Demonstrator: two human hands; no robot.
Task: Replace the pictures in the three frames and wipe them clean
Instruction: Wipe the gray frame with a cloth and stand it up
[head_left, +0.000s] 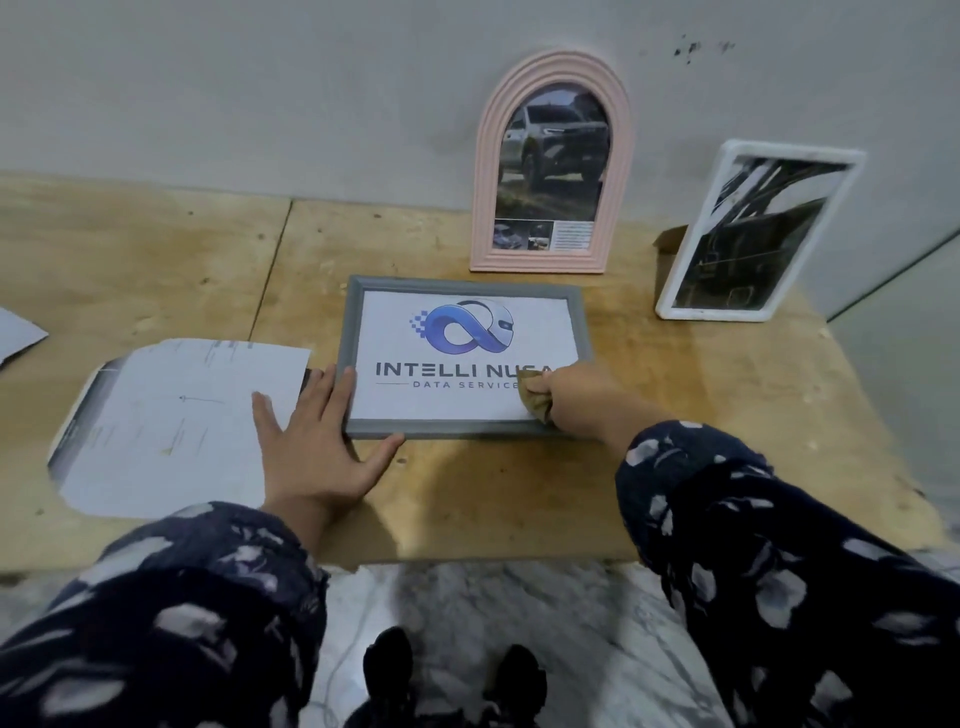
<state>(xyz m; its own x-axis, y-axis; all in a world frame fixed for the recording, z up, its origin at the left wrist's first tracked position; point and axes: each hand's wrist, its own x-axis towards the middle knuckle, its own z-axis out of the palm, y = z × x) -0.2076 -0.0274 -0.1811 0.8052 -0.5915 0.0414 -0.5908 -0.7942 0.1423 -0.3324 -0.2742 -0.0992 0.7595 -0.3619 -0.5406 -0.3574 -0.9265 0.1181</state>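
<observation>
A grey rectangular frame (358, 322) lies flat on the wooden table, holding a white picture with a blue logo and the words "INTELLI NUSA DATA SERVICE". My left hand (319, 441) rests flat with spread fingers against the frame's lower left corner. My right hand (576, 400) is closed on a small tan cloth (535, 400), pressed onto the glass at the frame's lower right. A pink arched frame (488, 208) with a car picture leans on the wall behind. A white rectangular frame (670, 306) with a dark picture leans at the right.
Loose paper sheets (176, 415) lie on the table left of the grey frame, and another sheet corner (18, 332) shows at the far left edge. The wooden table's front edge (467, 556) is close to me, with marbled floor below. A grey wall stands behind.
</observation>
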